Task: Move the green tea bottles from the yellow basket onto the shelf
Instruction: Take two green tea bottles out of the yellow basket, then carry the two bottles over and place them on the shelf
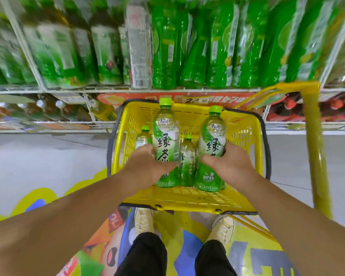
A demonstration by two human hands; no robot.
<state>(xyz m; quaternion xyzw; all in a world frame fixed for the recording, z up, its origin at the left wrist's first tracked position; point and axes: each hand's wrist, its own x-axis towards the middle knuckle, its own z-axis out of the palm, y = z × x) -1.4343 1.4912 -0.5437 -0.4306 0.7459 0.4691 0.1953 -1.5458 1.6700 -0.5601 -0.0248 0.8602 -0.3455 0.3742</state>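
Note:
A yellow basket (245, 136) sits on the floor in front of my feet, below the shelf (127, 89). My left hand (147, 166) is wrapped around one green tea bottle (164, 134), held upright with its cap above the basket rim. My right hand (230, 163) grips a second green tea bottle (212, 132) the same way. Two more bottles stay inside the basket: one (186, 156) between the held pair, another (143, 136) at the left, partly hidden by my left hand.
The shelf above holds a row of green bottles (197, 46) and a clear one (138, 46), all blurred. A lower shelf (48, 108) carries darker drinks. The basket's yellow pull handle (315, 146) rises at the right. My shoes (143, 220) stand on a colourful floor sticker.

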